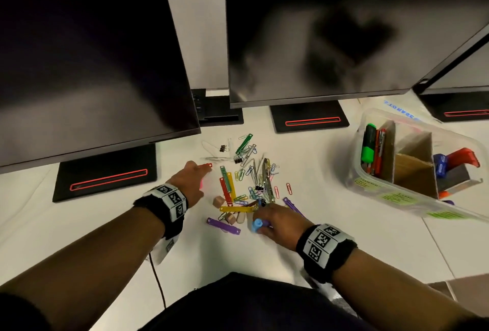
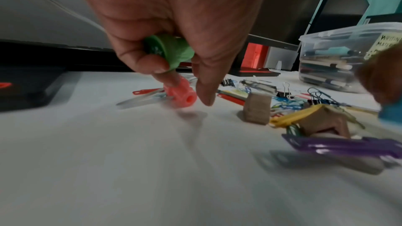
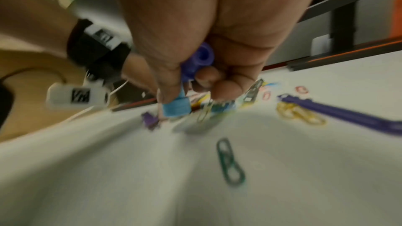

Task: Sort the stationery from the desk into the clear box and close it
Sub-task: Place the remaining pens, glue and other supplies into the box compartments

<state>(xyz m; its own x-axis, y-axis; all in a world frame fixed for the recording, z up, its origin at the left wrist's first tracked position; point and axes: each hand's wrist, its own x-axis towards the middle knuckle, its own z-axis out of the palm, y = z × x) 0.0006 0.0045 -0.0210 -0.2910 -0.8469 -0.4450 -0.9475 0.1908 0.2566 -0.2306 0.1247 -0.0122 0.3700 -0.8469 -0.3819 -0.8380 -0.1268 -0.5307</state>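
Note:
A pile of paper clips (image 1: 254,177), binder clips, coloured plastic fastener strips (image 1: 223,225) and small brown blocks (image 1: 218,201) lies mid-desk. My left hand (image 1: 191,179) is at the pile's left edge. In the left wrist view this hand (image 2: 183,85) grips a small green plastic piece (image 2: 172,51) and pinches a pink one (image 2: 182,95) just above the desk. My right hand (image 1: 275,220) is at the pile's near edge, curled round a light blue piece (image 3: 177,107) and a purple piece (image 3: 202,56). The clear box (image 1: 397,198) stands open at the right, with cardboard dividers, pens and a highlighter inside.
Three dark monitors stand along the back. Their black bases (image 1: 105,174) sit on the white desk just behind the pile. A clear lid with blue lettering (image 1: 399,111) lies behind the box. A thin cable (image 1: 158,283) hangs from my left wrist.

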